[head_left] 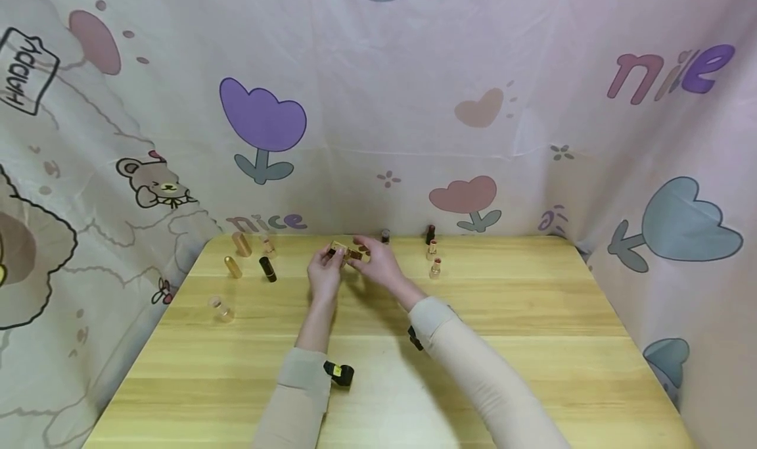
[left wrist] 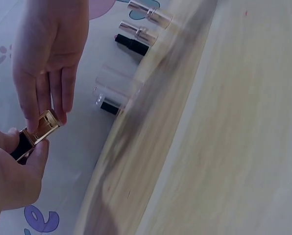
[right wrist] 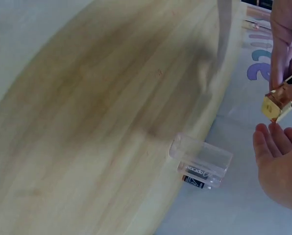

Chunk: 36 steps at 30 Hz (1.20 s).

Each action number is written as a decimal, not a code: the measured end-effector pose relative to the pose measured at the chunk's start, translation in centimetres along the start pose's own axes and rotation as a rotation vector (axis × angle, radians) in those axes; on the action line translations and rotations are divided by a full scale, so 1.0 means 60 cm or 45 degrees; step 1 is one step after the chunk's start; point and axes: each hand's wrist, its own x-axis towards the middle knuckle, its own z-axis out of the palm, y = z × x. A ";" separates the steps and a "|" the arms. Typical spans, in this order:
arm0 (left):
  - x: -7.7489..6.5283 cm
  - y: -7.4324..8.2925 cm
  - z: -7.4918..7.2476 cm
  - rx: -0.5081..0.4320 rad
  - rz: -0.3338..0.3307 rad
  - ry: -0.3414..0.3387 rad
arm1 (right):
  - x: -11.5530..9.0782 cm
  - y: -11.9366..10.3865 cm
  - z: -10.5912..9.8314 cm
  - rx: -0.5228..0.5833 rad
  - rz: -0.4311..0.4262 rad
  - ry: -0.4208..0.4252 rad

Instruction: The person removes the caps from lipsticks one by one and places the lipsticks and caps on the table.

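Note:
Near the back of the table my left hand [head_left: 325, 279] pinches a square gold-and-black lipstick tube [left wrist: 42, 128] between thumb and fingers. In the left wrist view the thumb and fingers grip its black part. My right hand [head_left: 381, 261] is beside it, its fingers extended towards the gold part; in the left wrist view the fingertips [left wrist: 61, 117] appear to touch the gold. Seen from the right wrist, my right hand [right wrist: 280, 169] is palm up with spread fingers just by the gold end. My left hand [right wrist: 287, 39] comes from above there.
A clear-capped tube [right wrist: 201, 159] with a black base stands by the back edge. Right of it are a black lipstick [head_left: 430, 236] and two pale lipsticks [head_left: 432, 249]. At the left are a gold tube [head_left: 233, 267], a black tube [head_left: 268, 269] and a clear-topped tube [head_left: 221, 309].

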 end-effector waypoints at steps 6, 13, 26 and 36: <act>-0.010 -0.001 0.011 -0.009 0.014 -0.007 | -0.004 -0.001 0.000 -0.046 -0.047 0.016; -0.020 -0.001 0.013 -0.031 0.011 -0.031 | -0.014 0.001 -0.002 -0.078 -0.082 0.062; -0.030 -0.004 0.015 -0.072 0.001 -0.065 | -0.035 -0.017 -0.010 -0.144 -0.064 0.071; -0.038 -0.002 0.027 -0.136 0.046 -0.077 | -0.049 -0.031 -0.015 -0.386 -0.146 0.153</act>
